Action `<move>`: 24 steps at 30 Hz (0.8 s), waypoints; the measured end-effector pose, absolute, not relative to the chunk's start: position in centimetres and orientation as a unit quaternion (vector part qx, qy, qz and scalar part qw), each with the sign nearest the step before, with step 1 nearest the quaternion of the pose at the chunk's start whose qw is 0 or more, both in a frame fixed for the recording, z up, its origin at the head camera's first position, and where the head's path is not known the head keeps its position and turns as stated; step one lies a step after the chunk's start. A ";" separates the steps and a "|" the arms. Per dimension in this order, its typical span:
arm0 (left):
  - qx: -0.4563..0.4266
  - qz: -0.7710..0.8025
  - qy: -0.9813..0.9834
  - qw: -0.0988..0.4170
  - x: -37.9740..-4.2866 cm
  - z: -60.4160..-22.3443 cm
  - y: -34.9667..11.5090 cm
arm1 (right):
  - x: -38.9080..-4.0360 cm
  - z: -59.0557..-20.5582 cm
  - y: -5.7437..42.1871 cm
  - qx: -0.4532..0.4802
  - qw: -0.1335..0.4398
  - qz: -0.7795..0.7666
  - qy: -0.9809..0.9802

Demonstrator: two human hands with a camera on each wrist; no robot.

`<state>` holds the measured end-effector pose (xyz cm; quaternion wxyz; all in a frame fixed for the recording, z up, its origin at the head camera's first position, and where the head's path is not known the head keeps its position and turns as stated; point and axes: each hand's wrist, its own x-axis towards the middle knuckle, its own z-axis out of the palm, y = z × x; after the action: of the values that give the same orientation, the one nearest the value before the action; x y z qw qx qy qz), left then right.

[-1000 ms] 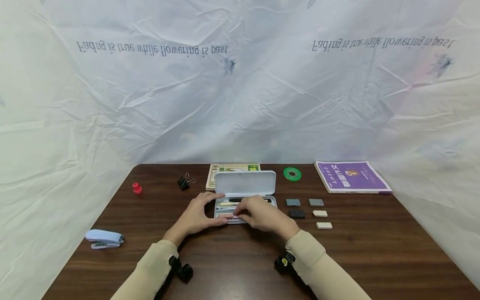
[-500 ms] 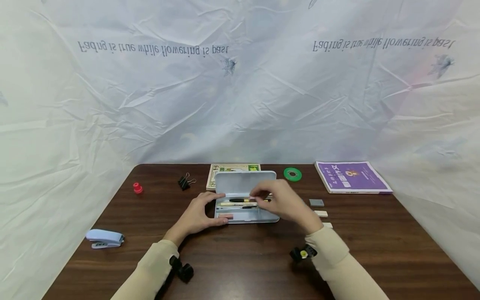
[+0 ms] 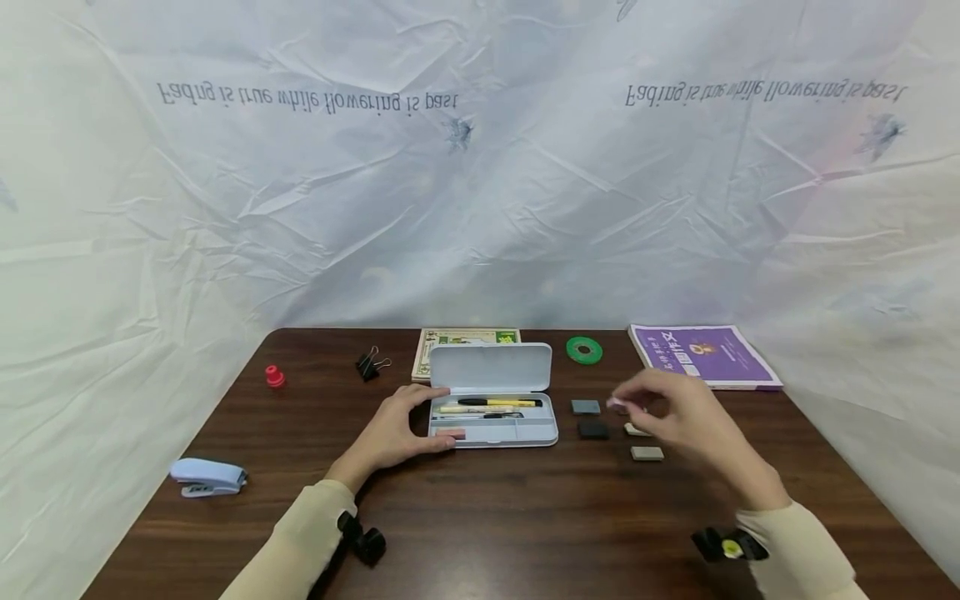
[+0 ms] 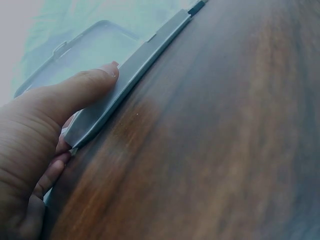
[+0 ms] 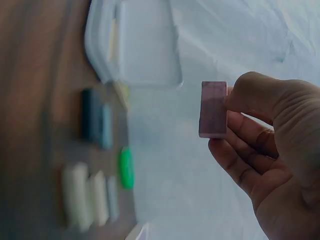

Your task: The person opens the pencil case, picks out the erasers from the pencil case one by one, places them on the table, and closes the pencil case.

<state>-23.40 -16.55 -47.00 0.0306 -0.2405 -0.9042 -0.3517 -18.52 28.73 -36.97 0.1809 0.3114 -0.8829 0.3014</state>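
Observation:
A white pencil case stands with its lid raised in the head view. Pens lie in its back compartment and a pink eraser in the front one. My left hand grips the case's left end, thumb on the front edge; in the left wrist view the thumb lies over the rim. Out to the right, my right hand pinches a pinkish-purple eraser between thumb and fingers, raised above the table. Below and beside that hand lie a grey eraser, a black eraser and white erasers.
Behind the case lies a green and cream booklet, with a green ring to its right. A purple book is at the back right. Leftward are a black binder clip, a red piece and a light blue stapler.
My right hand has lifted the pinkish-purple eraser out of the case and carried it right, over the row of erasers. My left hand has stayed on the case.

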 end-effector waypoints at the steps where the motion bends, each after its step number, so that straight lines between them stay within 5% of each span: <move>1: -0.240 -0.351 -0.904 0.030 -23.4 -47.0 -16.5 | -18.0 -37.4 29.3 0.308 0.178 0.303 -0.884; 12: -0.236 -0.352 -0.905 0.029 -23.3 -47.2 -16.8 | -15.0 -42.6 33.2 0.304 0.143 0.298 -0.893; 24: -0.240 -0.355 -0.903 0.029 -23.5 -47.1 -16.5 | -15.1 -43.0 33.5 0.327 0.055 0.301 -0.894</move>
<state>-23.47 -16.52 -47.10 0.0291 -0.2400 -0.9032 -0.3546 -15.08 33.53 -43.02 0.0554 0.3273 -0.8941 0.3008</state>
